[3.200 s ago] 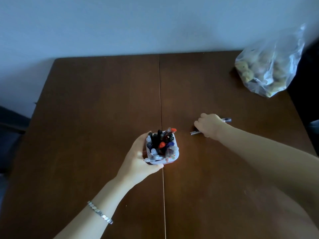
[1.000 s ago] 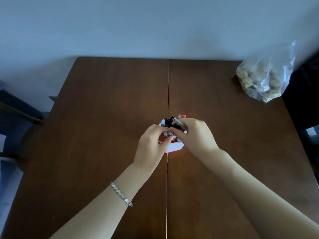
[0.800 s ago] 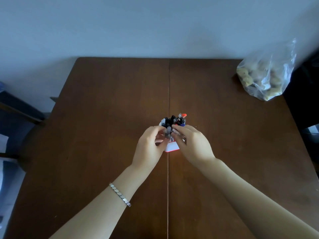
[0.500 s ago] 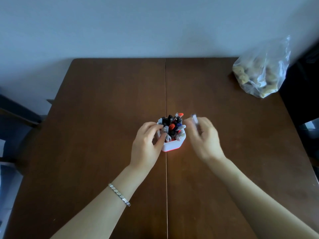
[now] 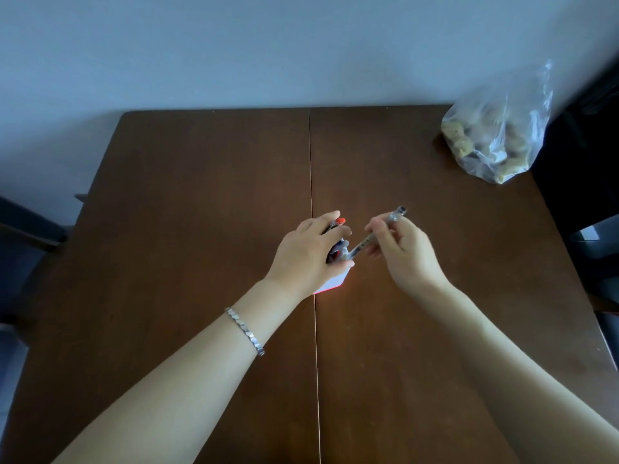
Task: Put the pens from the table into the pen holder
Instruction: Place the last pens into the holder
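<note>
So the pen [image 5: 375, 233] is pinched in the right hand [image 5: 400, 254], fingers closed around its middle. It's tilted, cap end up toward 1 o'clock, lower tip pointing down toward 7 o'clock and sitting right at the mouth of the pen holder [image 5: 331, 283]. Can't tell if the tip is actually inside yet or just touching the pens already crammed in there.

The holder is the white cup dead center on the table [image 5: 187, 202], mostly hidden under the left hand [image 5: 310, 254], whose fingers are spread and curled over the bundle of pens, looks like they're pushing them aside to make a gap. A red cap [image 5: 340, 221] pokes out at 12 o'clock of that hand.

My read: this is the insertion step, probably the last pen, since I don't see any others loose on the wood. Next move needs the pen stood more upright and slid into whatever gap the left hand opens. It's packed, so could jam.

Way off at 2 o'clock there's a plastic bag [image 5: 495, 135], well apart from everything.
</note>
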Motion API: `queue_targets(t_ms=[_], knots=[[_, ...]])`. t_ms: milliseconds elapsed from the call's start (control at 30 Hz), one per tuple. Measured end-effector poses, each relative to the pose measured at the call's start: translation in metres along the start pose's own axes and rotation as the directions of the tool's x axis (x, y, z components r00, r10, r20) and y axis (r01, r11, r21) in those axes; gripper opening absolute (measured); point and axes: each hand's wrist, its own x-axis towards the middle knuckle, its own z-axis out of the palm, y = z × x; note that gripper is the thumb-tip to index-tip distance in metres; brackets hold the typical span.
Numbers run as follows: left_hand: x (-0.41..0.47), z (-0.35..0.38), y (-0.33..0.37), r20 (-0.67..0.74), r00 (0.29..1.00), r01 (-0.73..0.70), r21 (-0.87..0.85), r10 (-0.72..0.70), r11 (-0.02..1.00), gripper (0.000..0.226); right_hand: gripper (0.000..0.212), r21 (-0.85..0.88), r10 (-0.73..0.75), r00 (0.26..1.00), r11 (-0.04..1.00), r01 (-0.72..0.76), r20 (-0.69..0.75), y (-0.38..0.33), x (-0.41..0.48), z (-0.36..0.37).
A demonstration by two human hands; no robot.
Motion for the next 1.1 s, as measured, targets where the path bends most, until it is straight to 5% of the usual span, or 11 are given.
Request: queue_targets(t_ms=[233,333,433,533,633,767,967,1100], knots=[[-0.007,-0.004,-0.011,-0.013,1.000,0.002,-0.256,-0.006,0.967,0.046,0.011,-0.037,-0.161,0.985,0.986,0.164,0.066,0.005,0.002,0.010],[-0.011,-0.009,-0.015,0.059,0.998,0.017,-0.284,0.000,0.959,0.069,0.044,-0.094,-0.265,0.964,0.961,0.261,-0.026,0.009,-0.007,0.016],[-0.017,-0.008,-0.020,0.075,0.994,0.097,-0.258,-0.080,0.961,0.105,0.040,-0.175,-0.453,0.890,0.882,0.439,-0.053,0.017,-0.013,0.030],[-0.026,-0.003,-0.025,0.056,0.975,0.221,-0.371,-0.216,0.902,0.109,0.026,-0.332,-0.602,0.798,0.748,0.575,0.024,0.034,-0.019,0.046],[-0.033,0.002,-0.030,0.095,0.962,0.272,-0.457,-0.258,0.847,0.106,0.034,-0.411,-0.549,0.835,0.772,0.485,-0.044,0.052,-0.028,0.051],[-0.032,0.007,-0.031,0.122,0.954,0.297,-0.494,-0.273,0.817,0.108,0.040,-0.429,-0.448,0.892,0.795,0.429,0.063,0.061,-0.040,0.056],[-0.029,0.015,-0.029,0.084,0.954,0.287,-0.543,-0.289,0.789,0.102,0.038,-0.042,-0.091,0.991,0.995,0.095,0.094,0.035,-0.033,0.028],[-0.036,-0.001,-0.041,0.085,0.945,0.312,-0.531,-0.317,0.788,0.097,0.024,-0.310,0.221,0.934,0.942,-0.130,0.282,0.046,-0.023,0.015]])
